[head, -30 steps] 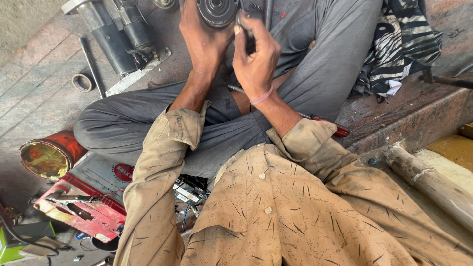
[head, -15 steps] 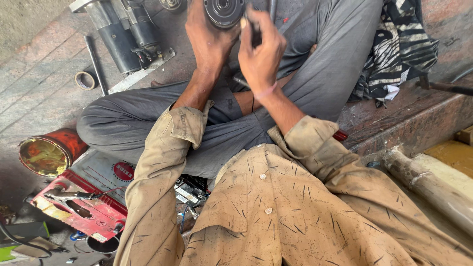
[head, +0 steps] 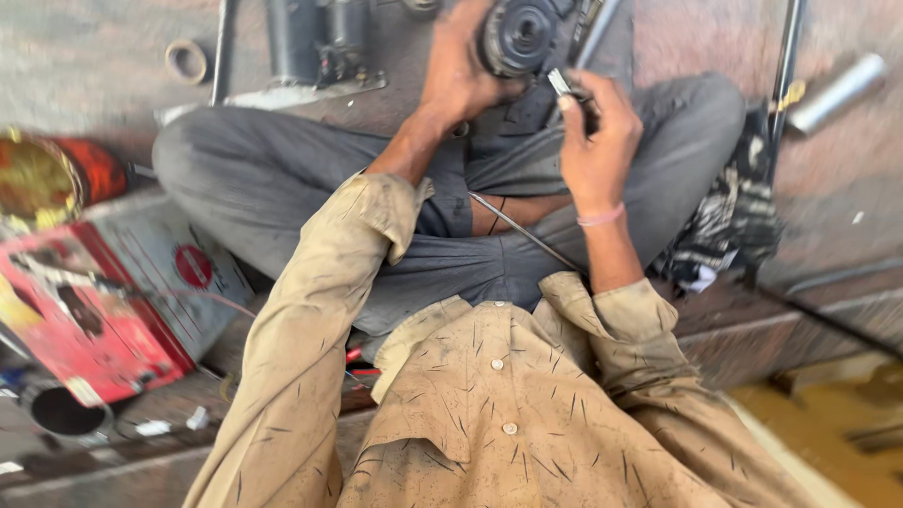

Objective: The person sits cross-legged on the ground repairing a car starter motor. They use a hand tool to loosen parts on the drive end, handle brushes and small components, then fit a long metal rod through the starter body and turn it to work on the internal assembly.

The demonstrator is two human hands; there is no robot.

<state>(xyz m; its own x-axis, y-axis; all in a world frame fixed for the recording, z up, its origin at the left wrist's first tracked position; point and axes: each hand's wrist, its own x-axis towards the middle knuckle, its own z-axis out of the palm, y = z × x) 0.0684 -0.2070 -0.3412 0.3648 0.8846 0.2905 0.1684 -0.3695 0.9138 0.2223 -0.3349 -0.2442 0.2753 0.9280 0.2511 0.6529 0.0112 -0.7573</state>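
Since the earlier frame our view has swung to the right, so the red box (head: pixel 89 315) and the round tin (head: pixel 47 179) now sit further toward the left edge, and a pale metal tube (head: pixel 837 92) has come into sight at upper right. Our hands have kept their place above our crossed legs.

At lower left we see a dark open cup (head: pixel 64 414) on the floor; its inside looks black and we cannot tell what it holds. The round tin beside the red box lies on its side with a shiny gold end facing us; its contents are hidden. The red box is flat and closed, with a grey carton (head: pixel 174 268) leaning against it.

Our left hand (head: pixel 461 71) reaches forward with the arm stretched out, sleeve rolled to the forearm, and its fingers are wrapped around the left side of a round black motor part (head: pixel 519 36). Our right hand (head: pixel 594 141) is raised with the elbow bent and the wrist upright, a pink band around it, and its fingers are curled tight on a small metal tool (head: pixel 564 85) whose pale tip pokes out above the thumb.

That black part sits at the top of the view, just past our knees, held by the left hand and just up and left of the right hand, with the tool's tip near its lower right rim. A thin rod (head: pixel 522 230) lies slanting across our lap below both hands. 2 dark cylinders (head: pixel 315 38) stand on the floor at upper left.
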